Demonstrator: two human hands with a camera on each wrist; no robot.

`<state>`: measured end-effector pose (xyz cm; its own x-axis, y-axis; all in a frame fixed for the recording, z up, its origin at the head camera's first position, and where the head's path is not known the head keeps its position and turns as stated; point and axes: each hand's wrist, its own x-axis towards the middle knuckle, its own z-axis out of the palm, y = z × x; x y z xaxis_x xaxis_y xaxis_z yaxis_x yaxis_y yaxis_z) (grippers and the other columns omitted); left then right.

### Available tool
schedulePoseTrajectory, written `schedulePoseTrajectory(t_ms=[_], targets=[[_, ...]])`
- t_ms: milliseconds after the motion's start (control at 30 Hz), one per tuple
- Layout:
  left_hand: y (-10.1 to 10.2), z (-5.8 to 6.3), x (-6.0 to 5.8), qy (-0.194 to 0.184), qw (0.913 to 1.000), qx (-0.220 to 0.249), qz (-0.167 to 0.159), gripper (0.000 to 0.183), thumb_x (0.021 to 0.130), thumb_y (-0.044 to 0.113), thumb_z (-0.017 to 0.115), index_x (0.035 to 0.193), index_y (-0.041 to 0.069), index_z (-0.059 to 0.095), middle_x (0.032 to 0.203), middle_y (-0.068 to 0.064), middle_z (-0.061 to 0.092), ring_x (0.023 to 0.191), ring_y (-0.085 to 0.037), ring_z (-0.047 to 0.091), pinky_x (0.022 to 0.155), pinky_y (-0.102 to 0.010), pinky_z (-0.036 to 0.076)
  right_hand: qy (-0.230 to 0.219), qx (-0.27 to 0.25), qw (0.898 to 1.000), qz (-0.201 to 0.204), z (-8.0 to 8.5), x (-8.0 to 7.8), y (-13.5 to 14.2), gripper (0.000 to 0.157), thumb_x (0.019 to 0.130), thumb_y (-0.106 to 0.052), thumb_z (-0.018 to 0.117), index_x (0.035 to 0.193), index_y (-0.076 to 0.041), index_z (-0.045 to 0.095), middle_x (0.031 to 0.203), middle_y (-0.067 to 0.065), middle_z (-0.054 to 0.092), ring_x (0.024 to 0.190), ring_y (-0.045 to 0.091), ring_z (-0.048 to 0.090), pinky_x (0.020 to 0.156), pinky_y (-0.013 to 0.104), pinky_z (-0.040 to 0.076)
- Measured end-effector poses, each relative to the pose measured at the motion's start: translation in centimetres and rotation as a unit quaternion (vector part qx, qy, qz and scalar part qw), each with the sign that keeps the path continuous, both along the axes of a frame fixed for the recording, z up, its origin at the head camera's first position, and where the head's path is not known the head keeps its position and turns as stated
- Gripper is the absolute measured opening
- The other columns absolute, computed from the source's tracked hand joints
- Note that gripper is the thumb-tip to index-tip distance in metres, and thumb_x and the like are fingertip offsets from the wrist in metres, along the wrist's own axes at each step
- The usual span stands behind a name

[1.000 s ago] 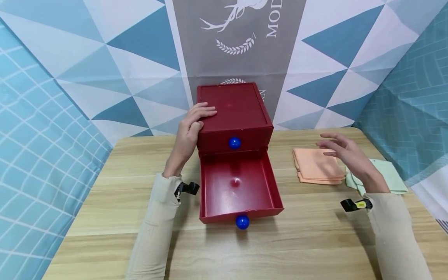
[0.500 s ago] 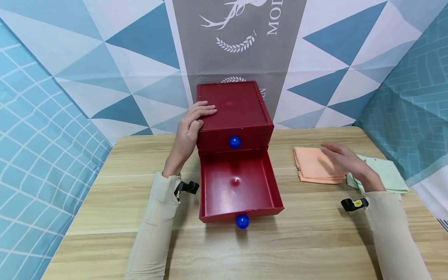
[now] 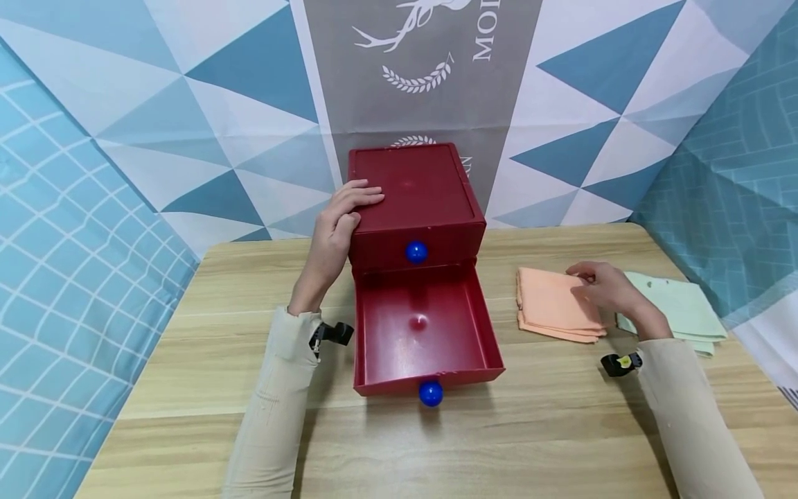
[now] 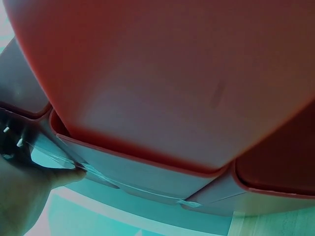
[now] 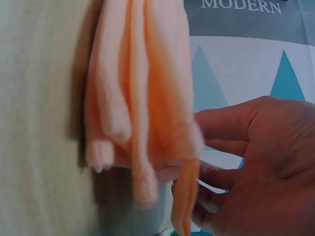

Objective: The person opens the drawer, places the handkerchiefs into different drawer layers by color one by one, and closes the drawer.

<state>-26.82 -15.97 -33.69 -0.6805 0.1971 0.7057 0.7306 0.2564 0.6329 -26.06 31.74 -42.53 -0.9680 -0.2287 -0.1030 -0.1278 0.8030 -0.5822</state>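
Observation:
A dark red two-drawer box (image 3: 411,187) with blue ball knobs stands at the middle of the wooden table. Its lower drawer (image 3: 489,326) is pulled out toward me and holds nothing. My left hand (image 3: 333,239) rests on the box's upper left edge, its fingers lying flat over the top. In the left wrist view the red plastic side (image 4: 142,162) fills most of the picture, a thumb against it. At the right, my right hand (image 3: 607,287) pinches the right edge of a folded orange cloth (image 3: 551,305); the right wrist view shows the cloth's layered folds (image 5: 140,98) beside the fingers.
A folded pale green cloth (image 3: 682,312) lies right of the orange one, partly behind the right hand. Patterned fabric (image 3: 262,138) walls the table at the back and sides. The drawer's blue knob (image 3: 431,394) juts out toward the front.
My right hand has come down onto the orange cloth and curled its fingers at its edge. That cloth has shifted and turned slightly to the left. The left hand stays on the box.

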Motion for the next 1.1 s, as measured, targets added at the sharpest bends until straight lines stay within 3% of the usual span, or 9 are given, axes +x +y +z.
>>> schedulePoseTrajectory(t_ms=[167,333,500,700,767,933,1100], targets=[[-0.1,-0.2,-0.4,0.002,1.0,-0.003,-0.001,0.048,0.092,0.01,0.034,0.122,0.008,0.071,0.131,-0.003,0.064,0.138,-0.017,0.04,0.118,-0.034,0.025,0.003,0.02,1.0,-0.009,0.0,-0.1,0.0,0.038,0.093,-0.005,0.061,0.124,0.016,0.057,0.109,0.031,0.062,0.091,0.035,0.058,0.076,0.046,0.05],[0.0,-0.1,-0.2,0.009,1.0,-0.001,-0.003,0.047,0.092,0.007,0.034,0.121,0.005,0.071,0.13,-0.006,0.064,0.137,-0.021,0.041,0.118,-0.035,0.025,0.012,0.014,1.0,-0.008,0.3,0.1,0.2,0.034,0.096,-0.008,0.06,0.12,0.016,0.059,0.102,0.027,0.063,0.081,0.029,0.056,0.066,0.037,0.048],[0.5,0.8,1.1,0.005,0.9999,0.007,-0.011,0.047,0.091,-0.001,0.032,0.12,-0.005,0.068,0.129,-0.019,0.063,0.137,-0.032,0.041,0.118,-0.037,0.024,0.035,0.009,0.999,-0.011,1.0,0.6,0.0,0.031,0.099,-0.011,0.056,0.121,0.011,0.06,0.109,0.029,0.062,0.09,0.036,0.057,0.071,0.042,0.049],[0.9,2.3,2.7,-0.001,0.9998,0.007,-0.017,0.044,0.09,-0.007,0.032,0.118,-0.012,0.066,0.127,-0.029,0.06,0.135,-0.043,0.039,0.118,-0.039,0.024,0.069,0.008,0.997,-0.015,2.1,1.1,-0.3,0.031,0.1,-0.01,0.055,0.123,0.009,0.06,0.118,0.034,0.06,0.104,0.046,0.058,0.08,0.056,0.051],[1.0,2.5,2.9,-0.005,0.9999,0.006,-0.015,0.044,0.089,-0.007,0.032,0.118,-0.012,0.066,0.127,-0.029,0.061,0.135,-0.043,0.039,0.118,-0.038,0.024,0.085,0.001,0.996,-0.013,2.4,1.2,-0.4,0.031,0.1,-0.01,0.056,0.123,0.009,0.061,0.12,0.036,0.059,0.105,0.048,0.059,0.075,0.052,0.055],[0.9,2.5,2.8,-0.005,0.9999,0.005,-0.015,0.044,0.089,-0.007,0.032,0.117,-0.012,0.066,0.127,-0.028,0.061,0.135,-0.043,0.039,0.118,-0.036,0.025,0.125,-0.02,0.992,-0.007,3.1,1.5,-0.8,0.03,0.099,-0.011,0.059,0.121,0.008,0.064,0.117,0.035,0.062,0.082,0.035,0.067,0.054,0.031,0.054],[0.9,2.5,2.7,-0.006,0.9998,0.008,-0.015,0.044,0.09,-0.005,0.032,0.117,-0.012,0.066,0.127,-0.028,0.06,0.135,-0.041,0.039,0.118,-0.036,0.024,0.145,-0.022,0.989,-0.014,3.8,1.8,-1.1,0.03,0.098,-0.011,0.061,0.121,0.007,0.066,0.112,0.032,0.065,0.074,0.028,0.064,0.05,0.03,0.053]])
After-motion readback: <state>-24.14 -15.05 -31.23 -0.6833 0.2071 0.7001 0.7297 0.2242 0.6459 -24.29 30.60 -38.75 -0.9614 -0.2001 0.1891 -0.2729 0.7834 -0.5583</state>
